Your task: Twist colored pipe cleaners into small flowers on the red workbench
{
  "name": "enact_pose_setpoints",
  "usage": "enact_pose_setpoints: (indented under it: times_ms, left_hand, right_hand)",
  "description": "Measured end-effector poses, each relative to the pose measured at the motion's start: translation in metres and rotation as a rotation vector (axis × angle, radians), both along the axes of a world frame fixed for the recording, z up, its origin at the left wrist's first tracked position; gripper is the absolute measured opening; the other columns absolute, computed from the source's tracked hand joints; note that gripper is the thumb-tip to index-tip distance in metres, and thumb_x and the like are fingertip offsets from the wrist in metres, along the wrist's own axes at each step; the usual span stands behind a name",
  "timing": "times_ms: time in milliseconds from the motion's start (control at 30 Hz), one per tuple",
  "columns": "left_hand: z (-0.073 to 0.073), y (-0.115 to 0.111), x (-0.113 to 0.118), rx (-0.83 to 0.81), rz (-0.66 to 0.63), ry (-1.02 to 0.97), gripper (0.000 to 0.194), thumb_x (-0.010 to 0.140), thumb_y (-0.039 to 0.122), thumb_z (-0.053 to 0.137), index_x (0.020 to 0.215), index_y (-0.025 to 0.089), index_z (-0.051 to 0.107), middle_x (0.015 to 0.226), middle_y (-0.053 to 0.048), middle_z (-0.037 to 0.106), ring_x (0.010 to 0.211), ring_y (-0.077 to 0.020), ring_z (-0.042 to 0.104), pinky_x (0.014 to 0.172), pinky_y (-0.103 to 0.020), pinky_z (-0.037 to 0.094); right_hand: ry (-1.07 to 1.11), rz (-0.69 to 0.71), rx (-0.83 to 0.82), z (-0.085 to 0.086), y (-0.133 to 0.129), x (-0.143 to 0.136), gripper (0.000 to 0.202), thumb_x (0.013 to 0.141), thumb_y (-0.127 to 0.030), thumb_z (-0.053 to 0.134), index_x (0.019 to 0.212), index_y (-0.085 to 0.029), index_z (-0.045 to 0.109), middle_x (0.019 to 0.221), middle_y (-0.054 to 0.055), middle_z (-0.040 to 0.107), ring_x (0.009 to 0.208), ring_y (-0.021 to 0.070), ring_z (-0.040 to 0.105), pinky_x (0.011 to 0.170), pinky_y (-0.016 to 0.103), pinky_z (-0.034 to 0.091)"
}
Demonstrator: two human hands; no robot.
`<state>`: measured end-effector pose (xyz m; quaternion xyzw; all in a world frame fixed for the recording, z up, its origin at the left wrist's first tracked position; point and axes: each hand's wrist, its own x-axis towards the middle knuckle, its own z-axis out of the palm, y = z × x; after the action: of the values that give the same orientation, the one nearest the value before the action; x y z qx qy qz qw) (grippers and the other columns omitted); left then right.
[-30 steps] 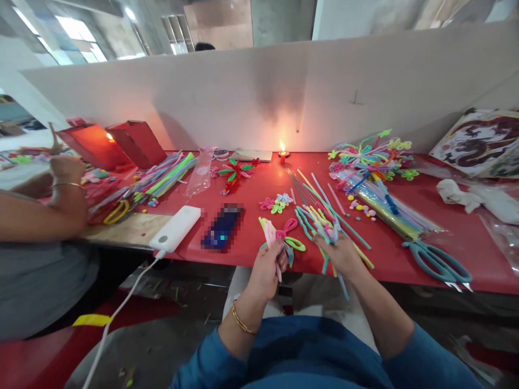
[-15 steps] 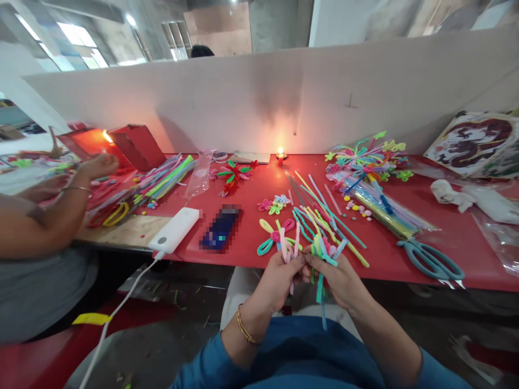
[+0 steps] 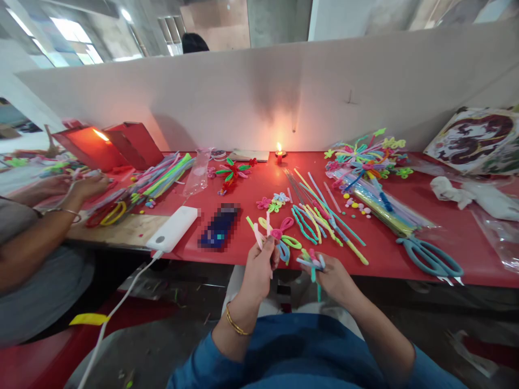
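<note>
My left hand (image 3: 259, 267) is closed on pale pink pipe-cleaner pieces and seems to pinch the pipe-cleaner flower (image 3: 287, 241) too, whose pink, green and blue loops spread to its right. To the right, my right hand (image 3: 334, 278) is closed around a small bunch of pipe-cleaner pieces (image 3: 312, 260), with teal ends hanging below the fingers. A gap separates the two hands at the table's front edge. Just beyond them lie twisted pipe cleaners (image 3: 320, 221) and small finished flowers (image 3: 275, 202).
A lit candle (image 3: 279, 156) burns near the partition. Scissors (image 3: 432, 258) lie at the right edge. On the left are a phone (image 3: 220, 227), a white power bank (image 3: 173, 229) with a cable, and another person's hands (image 3: 87, 186). Wrapped pipe cleaners (image 3: 377, 202) lie right.
My hands have moved apart, the left one leftward with the pink pieces. The flower beside it has turned and shifted. The other person's hand has lowered away from the flame on the left.
</note>
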<state>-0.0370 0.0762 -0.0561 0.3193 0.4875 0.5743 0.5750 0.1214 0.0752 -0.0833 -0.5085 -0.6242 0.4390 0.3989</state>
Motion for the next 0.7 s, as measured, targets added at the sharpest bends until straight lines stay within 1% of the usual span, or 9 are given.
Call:
enact_pose_setpoints:
  times_ms: [67, 133, 200, 300, 433, 533, 600, 700]
  left_hand:
    - [-0.001, 0.000, 0.000, 0.011, -0.002, -0.011, 0.042, 0.072, 0.050, 0.057, 0.051, 0.016, 0.043, 0.041, 0.007, 0.038, 0.040, -0.0044, 0.032, 0.040, -0.019, 0.024]
    - [-0.001, 0.000, 0.000, 0.022, -0.006, -0.032, 0.041, 0.072, 0.049, 0.057, 0.051, 0.017, 0.043, 0.041, 0.007, 0.038, 0.040, -0.0046, 0.032, 0.041, -0.020, 0.024]
    - [0.000, 0.000, -0.001, 0.032, -0.010, -0.054, 0.040, 0.072, 0.048, 0.058, 0.052, 0.017, 0.043, 0.041, 0.007, 0.038, 0.040, -0.0046, 0.031, 0.041, -0.020, 0.024]
    - [0.001, 0.000, -0.003, 0.032, -0.008, -0.074, 0.039, 0.073, 0.047, 0.058, 0.053, 0.016, 0.044, 0.041, 0.007, 0.038, 0.040, -0.0044, 0.031, 0.041, -0.020, 0.023]
    - [0.002, -0.001, -0.003, 0.019, -0.002, -0.095, 0.035, 0.075, 0.044, 0.057, 0.058, 0.016, 0.045, 0.042, 0.008, 0.039, 0.039, -0.0042, 0.031, 0.040, -0.019, 0.022]
    - [0.001, -0.001, -0.003, 0.019, -0.007, -0.104, 0.033, 0.075, 0.044, 0.058, 0.060, 0.016, 0.048, 0.042, 0.008, 0.041, 0.039, -0.0043, 0.032, 0.041, -0.019, 0.024]
    - [-0.002, 0.000, -0.004, -0.001, -0.008, -0.096, 0.033, 0.073, 0.044, 0.059, 0.060, 0.016, 0.049, 0.045, 0.006, 0.046, 0.042, -0.0054, 0.038, 0.042, -0.019, 0.028]
    - [-0.009, 0.003, -0.006, -0.061, -0.008, -0.077, 0.032, 0.069, 0.045, 0.063, 0.062, 0.015, 0.055, 0.054, 0.001, 0.057, 0.051, -0.0097, 0.051, 0.049, -0.021, 0.036]
  right_hand:
    - [-0.232, 0.058, 0.002, 0.000, 0.005, -0.008, 0.003, 0.065, -0.021, 0.059, 0.065, -0.020, 0.062, 0.062, 0.000, 0.060, 0.062, 0.0165, 0.055, 0.058, 0.026, 0.039]
    - [-0.458, 0.122, 0.014, 0.002, 0.009, -0.014, 0.017, 0.065, -0.015, 0.056, 0.078, -0.021, 0.064, 0.076, 0.003, 0.064, 0.072, 0.0189, 0.057, 0.064, 0.027, 0.039]
    - [-0.622, 0.181, 0.037, 0.006, 0.011, -0.019, 0.027, 0.067, -0.014, 0.053, 0.091, -0.021, 0.063, 0.087, 0.006, 0.064, 0.080, 0.0214, 0.058, 0.067, 0.028, 0.039]
    - [-0.788, 0.261, 0.078, 0.009, 0.010, -0.022, 0.029, 0.073, -0.015, 0.047, 0.099, -0.019, 0.060, 0.094, 0.009, 0.064, 0.086, 0.0233, 0.059, 0.068, 0.030, 0.040]
    - [-0.908, 0.332, 0.122, 0.009, 0.008, -0.023, 0.033, 0.075, -0.014, 0.045, 0.104, -0.021, 0.058, 0.095, 0.008, 0.064, 0.088, 0.0227, 0.059, 0.065, 0.029, 0.041]
    - [-0.949, 0.344, 0.138, 0.008, 0.009, -0.023, 0.032, 0.076, -0.015, 0.045, 0.103, -0.021, 0.059, 0.093, 0.007, 0.065, 0.086, 0.0221, 0.060, 0.063, 0.028, 0.042]
    - [-0.960, 0.334, 0.141, 0.007, 0.009, -0.023, 0.032, 0.076, -0.015, 0.044, 0.104, -0.021, 0.058, 0.096, 0.008, 0.065, 0.088, 0.0221, 0.060, 0.066, 0.028, 0.042]
    - [-0.960, 0.301, 0.137, 0.006, 0.008, -0.024, 0.040, 0.078, -0.015, 0.042, 0.116, -0.018, 0.051, 0.106, 0.010, 0.063, 0.094, 0.0223, 0.059, 0.070, 0.029, 0.042]
